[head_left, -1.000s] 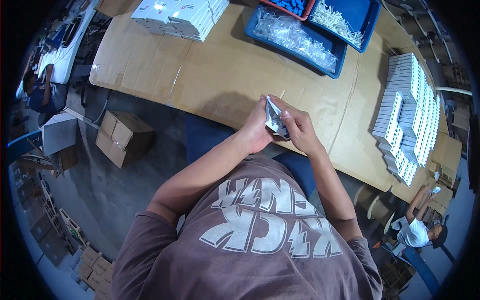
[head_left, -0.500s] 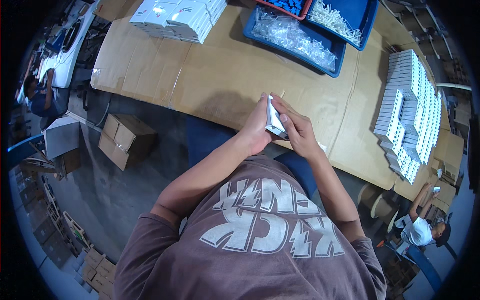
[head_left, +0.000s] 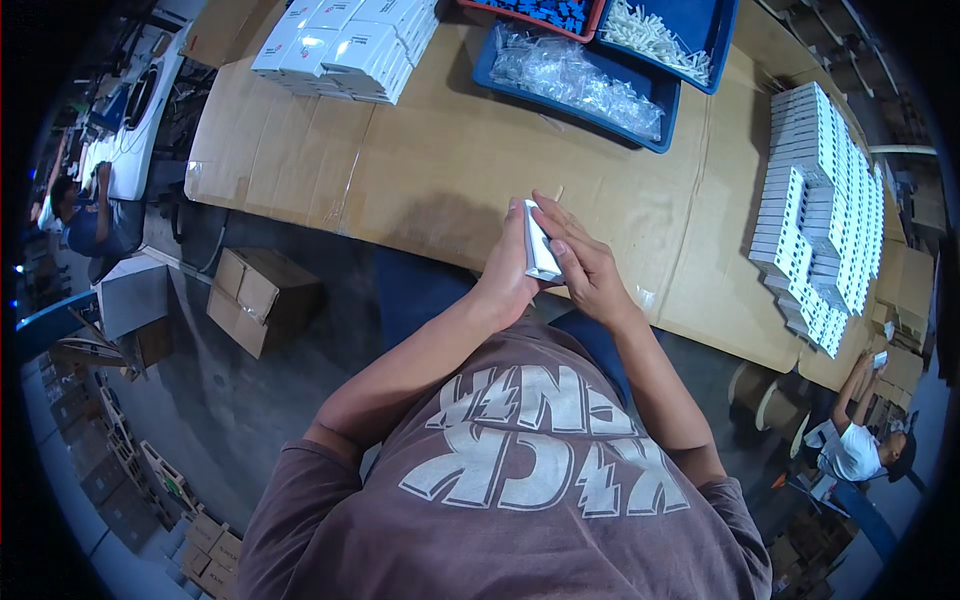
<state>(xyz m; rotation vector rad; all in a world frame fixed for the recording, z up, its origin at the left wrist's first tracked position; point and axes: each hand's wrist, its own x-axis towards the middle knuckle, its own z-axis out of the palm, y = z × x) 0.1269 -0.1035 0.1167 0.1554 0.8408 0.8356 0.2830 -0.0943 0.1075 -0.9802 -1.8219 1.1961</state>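
Observation:
Between my two hands, at the near edge of the cardboard-covered table (head_left: pixel 440 170), is a small white box (head_left: pixel 540 250). My left hand (head_left: pixel 510 265) is closed along its left side. From the right, my right hand (head_left: pixel 590 265) presses on it with the fingers together. One narrow white face of the box shows; the palms and fingers hide the rest.
White packs (head_left: pixel 350 50) are stacked at the far left. A blue tray (head_left: pixel 640 140) of clear plastic bags, a red tray (head_left: pixel 545 27) of blue pieces and another blue tray (head_left: pixel 722 60) of white plugs stand at the back. Stacked white boxes (head_left: pixel 815 220) line the right.
The white box has turned more upright between my hands, and its near end now faces me. My right-hand fingers lie flatter along its side. The whole view has shifted slightly.

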